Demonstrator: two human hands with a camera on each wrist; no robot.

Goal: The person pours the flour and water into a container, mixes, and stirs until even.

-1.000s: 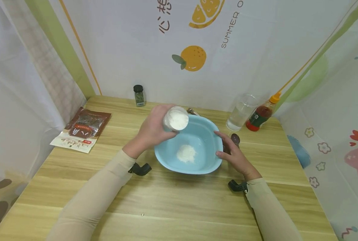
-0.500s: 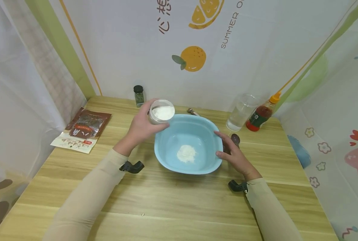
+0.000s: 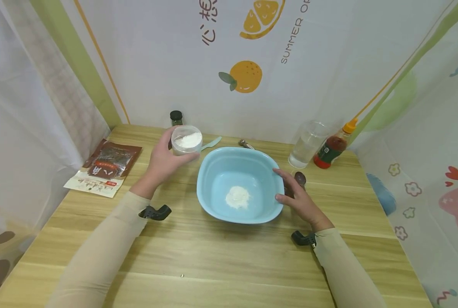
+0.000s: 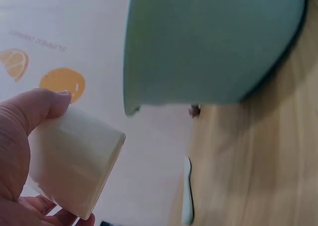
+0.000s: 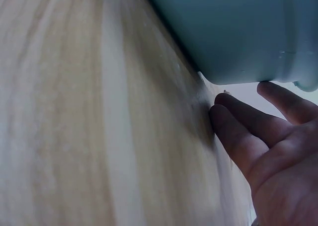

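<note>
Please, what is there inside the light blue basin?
A patch of white powder lies inside the light blue basin, on its bottom; anything beneath the powder is covered.

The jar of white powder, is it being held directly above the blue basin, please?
No, the left hand holds the jar out to the left of the basin.

smooth plastic basin (image 3: 257, 182), clear plastic jar (image 3: 182, 151), matt powder (image 3: 237, 197), wood-grained tabletop (image 3: 221, 265), cloth-like hanging (image 3: 156, 64), glossy pouch (image 3: 115, 156)

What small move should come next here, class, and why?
Probably lower the tub to the table: the left hand holds it raised beside the basin, where white powder already lies, and the right hand touches the basin's side.
</note>
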